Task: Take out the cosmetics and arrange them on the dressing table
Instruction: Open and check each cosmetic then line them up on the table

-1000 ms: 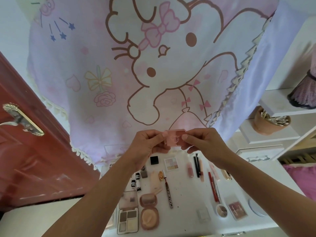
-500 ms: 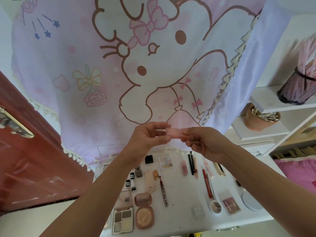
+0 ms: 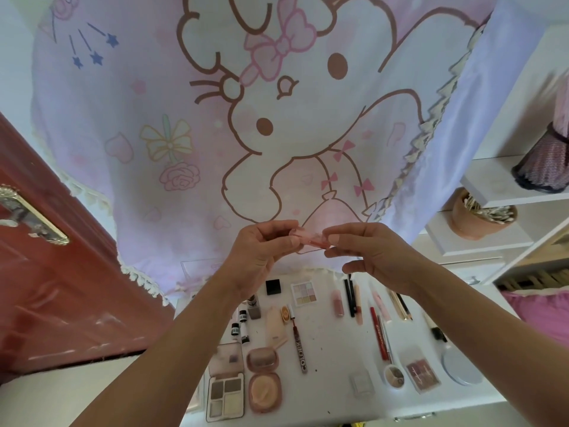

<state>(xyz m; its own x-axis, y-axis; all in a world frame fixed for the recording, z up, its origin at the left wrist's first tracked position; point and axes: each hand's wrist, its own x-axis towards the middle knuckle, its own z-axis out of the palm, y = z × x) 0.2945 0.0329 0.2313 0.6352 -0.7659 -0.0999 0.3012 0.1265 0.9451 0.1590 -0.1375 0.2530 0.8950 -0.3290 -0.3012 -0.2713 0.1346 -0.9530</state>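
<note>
At centre frame the compact (image 3: 309,238), face-on a second ago, is now pinched edge-on by left hand (image 3: 261,254) and right hand (image 3: 369,251), placement judged pending.

light: soft, even | shadows: faint | edges: fisheye-bent | focus: perhaps slightly soft
</note>
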